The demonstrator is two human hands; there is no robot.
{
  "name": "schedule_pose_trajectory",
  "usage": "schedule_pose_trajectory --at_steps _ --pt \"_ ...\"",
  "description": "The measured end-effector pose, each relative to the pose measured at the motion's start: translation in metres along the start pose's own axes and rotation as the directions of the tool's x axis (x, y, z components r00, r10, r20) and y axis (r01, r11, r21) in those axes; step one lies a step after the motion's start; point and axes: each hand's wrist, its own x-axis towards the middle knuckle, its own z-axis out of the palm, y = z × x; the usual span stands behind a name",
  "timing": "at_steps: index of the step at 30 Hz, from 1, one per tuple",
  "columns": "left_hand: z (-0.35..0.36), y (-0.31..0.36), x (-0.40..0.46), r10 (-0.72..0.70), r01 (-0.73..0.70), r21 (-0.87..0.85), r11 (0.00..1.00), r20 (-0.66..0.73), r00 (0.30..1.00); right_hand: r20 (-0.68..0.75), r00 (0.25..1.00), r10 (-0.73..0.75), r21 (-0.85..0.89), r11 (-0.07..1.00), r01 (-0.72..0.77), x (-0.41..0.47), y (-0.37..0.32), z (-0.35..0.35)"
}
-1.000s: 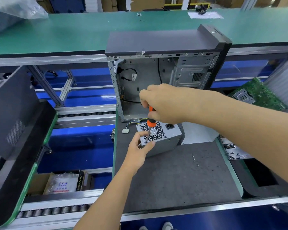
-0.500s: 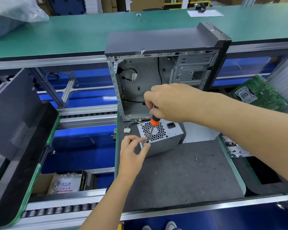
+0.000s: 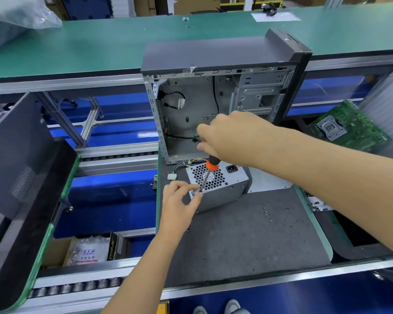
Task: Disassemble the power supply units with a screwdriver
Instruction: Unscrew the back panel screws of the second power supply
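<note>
Orange-collared screwdriver gripped by right hand | left hand fingertips pinch its tip at power supply unit

power supply unit: 1; screwdriver: 1; computer case: 1; circuit board: 1

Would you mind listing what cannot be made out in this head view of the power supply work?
- Screwdriver tip and any screw: too small, hidden by the left hand's fingertips.
- Screwdriver handle top: covered by the right hand.
- Power supply far side and cable ends: hidden behind its body and the right hand.
- Green circuit board: blurred near the right edge.
</note>
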Motion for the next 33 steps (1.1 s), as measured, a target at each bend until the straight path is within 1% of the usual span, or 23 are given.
schedule_pose_trajectory --at_steps 3,5,7,10,11,13,15,17,19,22,24,33 --pt "0.0 0.0 0.002 0.025 -0.026 0.031 0.999 0.015 1.0 0.002 0.997 -0.076 0.189 0.979 0.074 0.003 0.004 0.001" --pt "0.0 -0.001 0.004 0.037 -0.037 0.041 0.998 0.02 0.999 0.043 0.997 -0.069 0.311 0.949 0.052 0.003 0.006 0.001" --pt "0.0 -0.001 0.006 0.028 -0.029 0.03 0.999 0.03 0.999 0.077 0.996 -0.044 0.373 0.928 0.013 0.003 0.007 0.001" --pt "-0.002 -0.001 0.008 0.0 0.0 0.0 1.0 0.058 0.998 0.083 0.996 -0.019 0.394 0.919 -0.016 0.003 0.005 0.003" --pt "-0.003 -0.001 0.009 -0.002 0.002 -0.003 1.0 0.066 0.998 0.084 0.996 0.008 0.374 0.927 -0.039 0.002 0.005 0.004" --pt "-0.004 0.0 0.01 -0.004 0.005 -0.003 1.0 0.078 0.997 0.067 0.996 0.067 0.237 0.968 -0.081 0.001 0.004 0.004" --pt "-0.005 0.0 0.011 -0.016 0.016 -0.006 1.0 0.091 0.996 0.055 0.996 0.074 0.066 0.995 -0.077 0.002 0.002 0.003" --pt "-0.005 0.001 0.011 -0.024 0.024 -0.003 1.0 0.104 0.994 0.055 0.997 0.063 0.029 0.998 -0.064 0.002 0.003 0.001" --pt "-0.006 0.002 0.012 -0.033 0.034 -0.005 0.999 0.119 0.992 0.057 0.998 0.022 0.085 0.996 -0.026 0.002 0.005 0.001" --pt "-0.006 0.003 0.014 -0.065 0.07 -0.03 0.997 0.139 0.988 0.017 0.999 -0.035 0.269 0.963 0.03 0.001 0.008 0.004" --pt "-0.007 0.004 0.015 -0.077 0.083 -0.034 0.996 0.143 0.987 0.002 0.999 -0.053 0.349 0.936 0.049 0.001 0.009 0.005" --pt "-0.006 0.002 0.017 -0.074 0.081 -0.035 0.996 0.161 0.984 -0.007 0.999 -0.037 0.402 0.915 0.037 0.0 0.008 0.007"
